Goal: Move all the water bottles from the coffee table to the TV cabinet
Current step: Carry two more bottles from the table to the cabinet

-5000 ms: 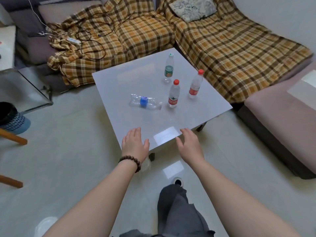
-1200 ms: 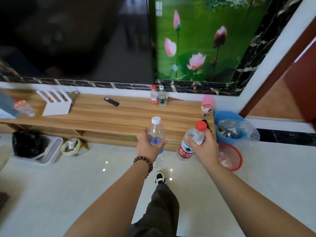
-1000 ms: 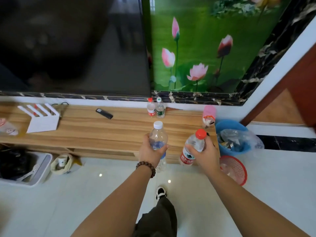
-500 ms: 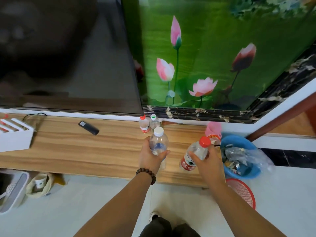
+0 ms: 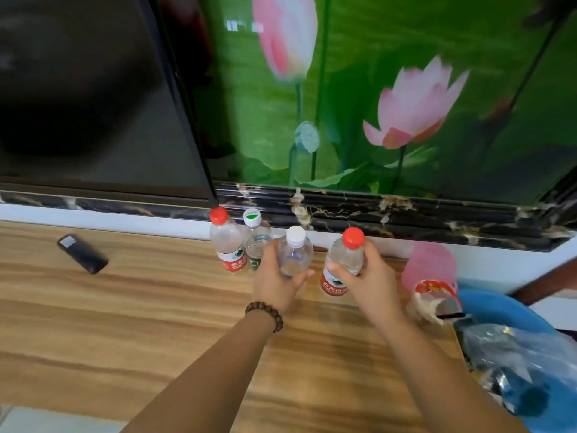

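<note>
Setting down two bottles — that's the step, by my read. TV cabinet [image 5: 125,323], wood top, spreads under both forearms and out past the hands to the wall. TV screen [image 5: 78,89] up and left of the left hand; lotus mural [image 5: 406,104] above the right. Blue bin w/ plastic bag [image 5: 515,354] off to the right of the right forearm, beyond the cabinet end. Pink cup [image 5: 429,267] just right of the right hand, a snack cup [image 5: 435,303] in front of it.

Left hand [image 5: 274,284], bead bracelet on wrist, fingers wrapped round the white-cap bottle [image 5: 295,253], upright. Right hand [image 5: 370,282] wrapped round the red-cap bottle [image 5: 343,260], roughly upright, slight lean. Can't tell if either base touches the wood yet.

Already standing just left of the left hand, by the wall: second red-cap bottle [image 5: 226,242] and green-cap bottle [image 5: 256,242], side by side. Black remote [image 5: 82,254] well left.

Doing it well: lower both straight down till bases sit flat, level the right one first, keep left knuckles off the green-cap btl, keep the right btl off the pink cup. Let go only once steady — these bottles look light, could tip.
</note>
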Available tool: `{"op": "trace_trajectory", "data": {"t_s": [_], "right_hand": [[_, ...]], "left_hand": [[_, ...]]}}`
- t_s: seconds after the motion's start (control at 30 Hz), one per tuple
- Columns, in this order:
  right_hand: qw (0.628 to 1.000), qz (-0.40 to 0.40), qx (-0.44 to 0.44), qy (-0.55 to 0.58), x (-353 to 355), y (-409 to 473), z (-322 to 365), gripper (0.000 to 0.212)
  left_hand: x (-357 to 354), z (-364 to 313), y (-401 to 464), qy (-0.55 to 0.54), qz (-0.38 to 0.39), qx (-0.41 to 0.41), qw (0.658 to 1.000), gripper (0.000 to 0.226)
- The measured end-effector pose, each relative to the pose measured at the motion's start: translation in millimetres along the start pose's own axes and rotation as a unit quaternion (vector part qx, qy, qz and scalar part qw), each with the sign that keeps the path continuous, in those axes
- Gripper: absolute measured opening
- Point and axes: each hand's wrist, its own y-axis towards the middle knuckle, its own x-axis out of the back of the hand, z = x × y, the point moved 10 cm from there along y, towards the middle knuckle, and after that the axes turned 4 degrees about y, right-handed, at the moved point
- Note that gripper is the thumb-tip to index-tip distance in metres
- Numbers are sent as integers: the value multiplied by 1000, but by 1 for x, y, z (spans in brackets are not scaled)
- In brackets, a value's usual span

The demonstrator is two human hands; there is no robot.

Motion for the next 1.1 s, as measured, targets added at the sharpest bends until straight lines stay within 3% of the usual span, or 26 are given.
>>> {"op": "trace_trajectory", "data": {"t_s": [0.27,0.37,0.5,0.73,1.1], "right_hand": [[998,-12,64,16,-32,29,-37,55],[996,-7,83,22,-42,28,-44,72],[997,2,40,71,-60,21,-89,88],[993,-69,31,94,-63,18,-106,67],[992,-79,31,96,-73,34,-100,69]], "left_hand": [[-29,42,22,-7,-24,-10,1000,81],[-35,65,17,16,-24,0,1000,86],[-37,88,5,71,-48,28,996,80],[-46,95,7,116,-86,82,986,58],[-52,86,12,157,-122,117,973,46]]}}
